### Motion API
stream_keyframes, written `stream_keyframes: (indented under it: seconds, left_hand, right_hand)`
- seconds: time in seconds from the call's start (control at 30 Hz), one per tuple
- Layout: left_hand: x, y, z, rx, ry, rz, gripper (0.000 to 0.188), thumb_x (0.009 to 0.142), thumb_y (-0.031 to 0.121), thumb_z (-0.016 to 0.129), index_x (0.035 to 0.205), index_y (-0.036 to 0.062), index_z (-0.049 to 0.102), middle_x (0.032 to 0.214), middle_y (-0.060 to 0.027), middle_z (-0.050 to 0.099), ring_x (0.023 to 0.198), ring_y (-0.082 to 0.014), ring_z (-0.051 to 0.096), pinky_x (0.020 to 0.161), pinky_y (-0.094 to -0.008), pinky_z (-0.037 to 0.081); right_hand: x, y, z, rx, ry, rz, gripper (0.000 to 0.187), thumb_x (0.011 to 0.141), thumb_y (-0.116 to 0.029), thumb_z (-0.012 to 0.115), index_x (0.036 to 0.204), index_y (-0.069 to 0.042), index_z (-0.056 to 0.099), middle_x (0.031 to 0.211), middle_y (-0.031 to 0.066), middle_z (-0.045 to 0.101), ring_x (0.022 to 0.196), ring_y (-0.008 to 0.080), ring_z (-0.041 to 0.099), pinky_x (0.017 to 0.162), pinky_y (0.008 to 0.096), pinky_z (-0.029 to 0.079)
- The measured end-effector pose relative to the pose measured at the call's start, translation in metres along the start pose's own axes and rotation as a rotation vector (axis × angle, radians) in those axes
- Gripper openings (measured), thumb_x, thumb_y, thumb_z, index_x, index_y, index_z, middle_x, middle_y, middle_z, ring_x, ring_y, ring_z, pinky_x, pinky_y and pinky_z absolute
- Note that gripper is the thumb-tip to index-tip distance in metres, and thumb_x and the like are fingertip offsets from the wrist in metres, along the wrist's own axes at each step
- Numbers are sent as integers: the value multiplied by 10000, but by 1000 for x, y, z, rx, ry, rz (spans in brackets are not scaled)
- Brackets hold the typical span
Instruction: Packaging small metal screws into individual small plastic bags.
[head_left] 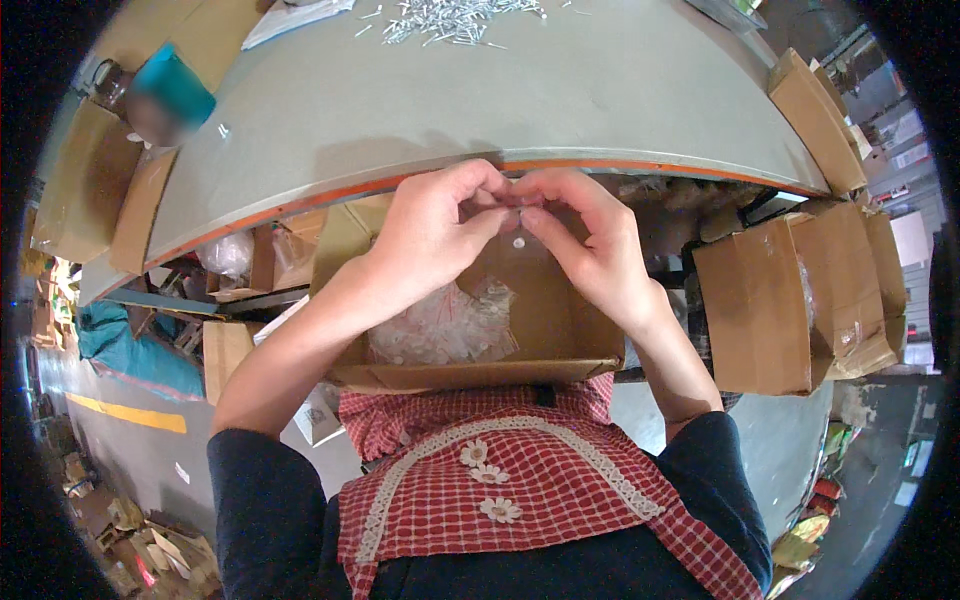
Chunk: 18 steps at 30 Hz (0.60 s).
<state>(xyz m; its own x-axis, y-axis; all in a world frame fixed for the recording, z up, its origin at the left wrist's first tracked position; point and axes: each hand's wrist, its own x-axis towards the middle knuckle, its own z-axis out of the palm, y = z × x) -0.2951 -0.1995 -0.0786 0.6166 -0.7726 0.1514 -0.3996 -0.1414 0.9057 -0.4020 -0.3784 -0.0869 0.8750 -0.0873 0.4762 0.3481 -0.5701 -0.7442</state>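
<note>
My left hand (438, 215) and my right hand (592, 228) meet above an open cardboard box (470, 376), close to the table's front edge. Thumb and forefinger are pinched together on each, fingertips touching. Whatever they pinch is too small and too covered to name. Just below the fingertips shows a small white round piece (518, 243); whether it hangs or lies in the box I cannot tell. Inside the box is a heap of small clear plastic bags (445, 325), some with red lines along them.
Ahead stretches a grey table (500, 105) with an orange edge, bearing a pile of silvery screws or nails (455, 18) at its far side. Cardboard boxes stand at the left (90, 190) and right (765, 305). A teal rounded shape (180, 85), partly blurred, is at the far left.
</note>
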Motion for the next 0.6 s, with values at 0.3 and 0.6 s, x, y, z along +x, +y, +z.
stream_keyframes:
  seconds: [0.3, 0.6]
  left_hand:
    - [-5, 4, 2, 283, 105, 171, 79, 909, 58, 698, 977, 19, 704, 915, -113, 728, 793, -185, 690, 709, -312, 536]
    - [-13, 16, 4, 186, 143, 124, 267, 933, 150, 712, 772, -4, 566, 666, -79, 539, 613, -115, 503, 543, -324, 388]
  right_hand:
    - [1, -4, 3, 145, -76, 231, 378, 860, -2, 720, 1199, -2, 555, 860, 99, 723, 788, 144, 701, 721, 296, 558]
    - [-2, -12, -16, 615, -377, 497, 320, 896, 7, 700, 1159, 11, 518, 921, 94, 692, 834, 154, 684, 758, 298, 550]
